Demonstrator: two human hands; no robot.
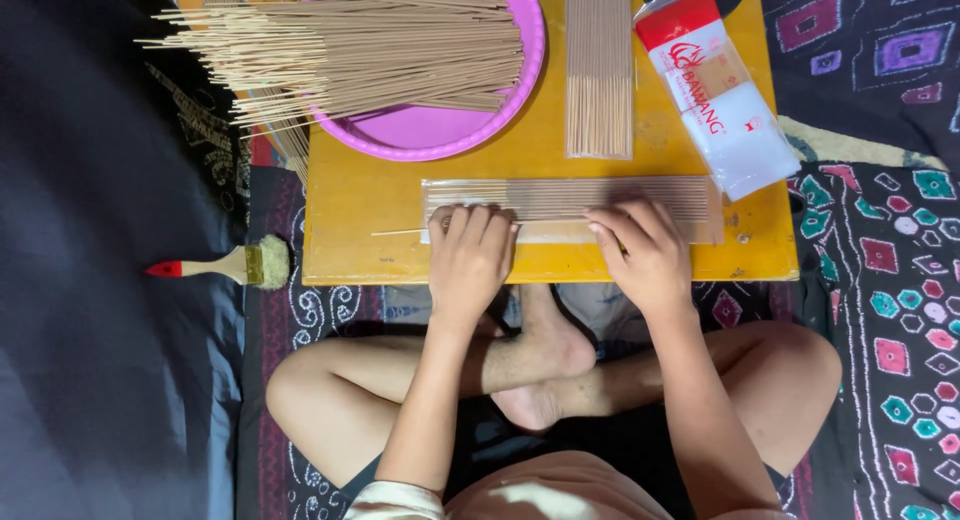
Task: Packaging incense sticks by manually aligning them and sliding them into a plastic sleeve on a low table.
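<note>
A clear plastic sleeve full of thin brown incense sticks (565,198) lies flat across the near part of a low yellow board (350,205). My left hand (468,257) presses on the sleeve's left end with fingers curled down. My right hand (645,250) rests on its right half, fingers spread over the near edge. A few stick ends poke out of the sleeve to the left. I sit cross-legged behind the board.
A purple round tray (440,130) holds a big loose heap of sticks (350,50) that overhangs to the left. A second filled sleeve (598,70) lies upright-wise beside a stack of red-and-white plastic bags (720,90). A paintbrush (225,266) lies on the cloth at left.
</note>
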